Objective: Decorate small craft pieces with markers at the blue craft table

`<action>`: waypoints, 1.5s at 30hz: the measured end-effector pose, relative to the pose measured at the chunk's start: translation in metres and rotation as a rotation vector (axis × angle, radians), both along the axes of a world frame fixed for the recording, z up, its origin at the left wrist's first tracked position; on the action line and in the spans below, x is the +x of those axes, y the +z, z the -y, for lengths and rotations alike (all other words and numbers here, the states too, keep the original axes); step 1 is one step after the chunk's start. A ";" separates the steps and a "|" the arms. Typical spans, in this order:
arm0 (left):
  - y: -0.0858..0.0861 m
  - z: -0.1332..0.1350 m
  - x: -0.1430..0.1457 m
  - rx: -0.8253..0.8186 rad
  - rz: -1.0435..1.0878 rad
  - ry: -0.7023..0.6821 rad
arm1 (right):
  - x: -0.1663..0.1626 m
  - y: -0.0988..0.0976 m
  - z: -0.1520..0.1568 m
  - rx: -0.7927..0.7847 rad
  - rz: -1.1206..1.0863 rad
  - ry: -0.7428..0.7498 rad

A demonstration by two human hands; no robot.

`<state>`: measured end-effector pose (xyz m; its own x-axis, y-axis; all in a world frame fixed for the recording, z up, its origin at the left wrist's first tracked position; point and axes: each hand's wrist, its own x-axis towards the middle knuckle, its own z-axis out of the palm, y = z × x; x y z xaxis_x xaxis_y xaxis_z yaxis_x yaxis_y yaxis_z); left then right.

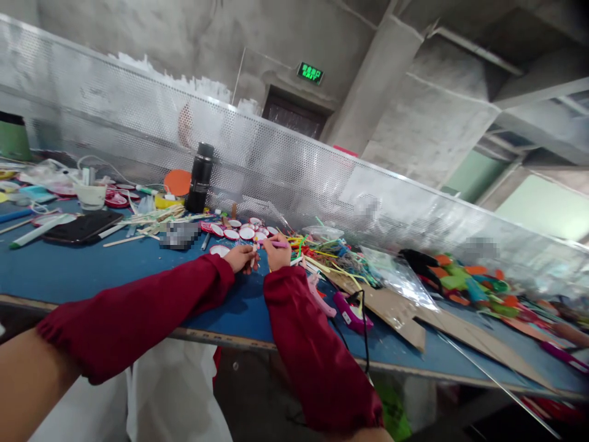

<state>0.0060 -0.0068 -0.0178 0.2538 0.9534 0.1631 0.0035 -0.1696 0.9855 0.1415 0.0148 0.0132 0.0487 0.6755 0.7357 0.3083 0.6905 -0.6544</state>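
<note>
Pinching purple tool [280,244], right grip [278,255], unclear piece [254,248], left grip [241,258]

We count one black bottle [199,181]. Left of the bottle we find one orange disc [177,182], one white cup [91,197] and one black phone [85,227]. Right of the bottle we count one left hand [241,258], one right hand [278,253], one purple tool [280,244], one small pale piece [254,248] and one pink tool [323,299]. There too, white-faced discs [247,233] exceed five, too crowded for us to total.
</note>
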 end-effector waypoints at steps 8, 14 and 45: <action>0.001 0.000 0.000 -0.002 0.008 0.012 | 0.001 0.003 0.001 -0.008 0.023 -0.031; -0.001 -0.002 0.000 0.007 0.004 0.025 | 0.000 0.003 0.002 0.014 0.050 -0.046; -0.002 -0.004 0.000 0.035 -0.056 0.033 | -0.003 0.005 0.006 0.076 0.076 -0.048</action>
